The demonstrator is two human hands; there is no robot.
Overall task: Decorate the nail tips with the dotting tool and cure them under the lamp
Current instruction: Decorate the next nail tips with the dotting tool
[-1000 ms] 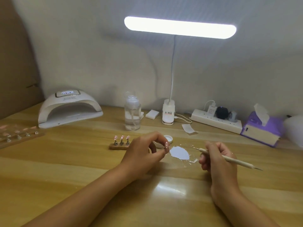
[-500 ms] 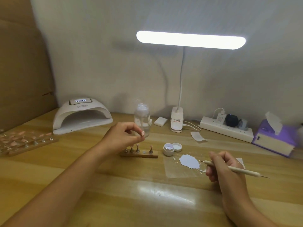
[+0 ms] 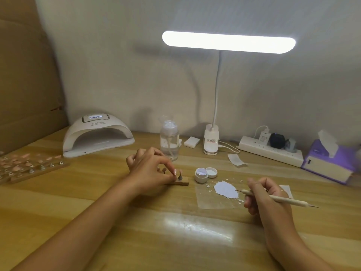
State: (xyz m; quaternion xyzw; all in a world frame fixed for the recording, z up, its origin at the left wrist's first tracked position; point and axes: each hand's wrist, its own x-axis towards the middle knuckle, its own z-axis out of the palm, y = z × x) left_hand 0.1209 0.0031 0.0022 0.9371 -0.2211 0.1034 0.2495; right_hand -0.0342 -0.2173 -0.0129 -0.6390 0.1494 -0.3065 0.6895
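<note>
The left hand [image 3: 148,169] covers most of the wooden stand [image 3: 183,182], and the nail tip [image 3: 175,171] it meets is too small to tell if it is pinched or just touched. The right hand [image 3: 267,198] hides the middle of the dotting tool [image 3: 289,201]; the blurred tip tray [image 3: 29,170] runs off the left edge.

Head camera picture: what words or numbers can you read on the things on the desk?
"SUN" on the front of the nail lamp; the marks after it are blurred.
On its lit display, the digits are too blurred to read.
On the desk lamp base, the red label is too small to read.
</note>
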